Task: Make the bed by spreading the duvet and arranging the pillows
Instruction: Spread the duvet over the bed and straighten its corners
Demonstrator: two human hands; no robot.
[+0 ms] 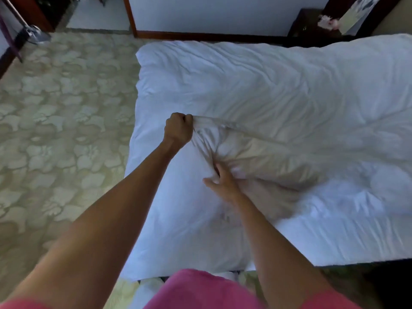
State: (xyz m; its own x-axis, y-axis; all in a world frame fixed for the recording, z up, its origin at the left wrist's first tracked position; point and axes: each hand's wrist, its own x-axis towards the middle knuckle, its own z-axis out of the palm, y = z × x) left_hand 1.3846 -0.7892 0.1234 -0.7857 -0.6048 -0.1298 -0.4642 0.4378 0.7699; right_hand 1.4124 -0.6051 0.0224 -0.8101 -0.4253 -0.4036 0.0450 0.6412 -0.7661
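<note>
Duvet [278, 90]: white, lying across the bed from the middle of the frame to the right edge and down to the lower centre. It covers the mattress, but not smoothly: creases run over the whole surface, and a raised, bunched fold sits at the centre of the frame, where both hands work.

Left hand [178, 127]: centre of frame, arm stretched out, fingers curled into a fist around the end of the raised fold, pulling it taut toward the left edge of the bed.

Right hand [219, 181]: just below and right of the left hand. The thumb sticks out to the left and the fingers dig into the gathered cloth. They appear to clutch a handful, though the folds hide the fingertips.

Pillows: none identifiable in view. The plump shape under the cloth at lower centre may be one, but that cannot be told.

Surroundings: patterned carpet [55, 130] fills the left of the frame; dark nightstand [312, 23] at upper right; wood-trimmed wall panel along the top; the person's pink garment [200, 291] at the bottom edge.

Progress, as judged: spreading is under way but unfinished. The duvet is on the bed and roughly laid out. The central bunch still needs pulling flat and the creases smoothing. Arranging the pillows appears wholly undone.
</note>
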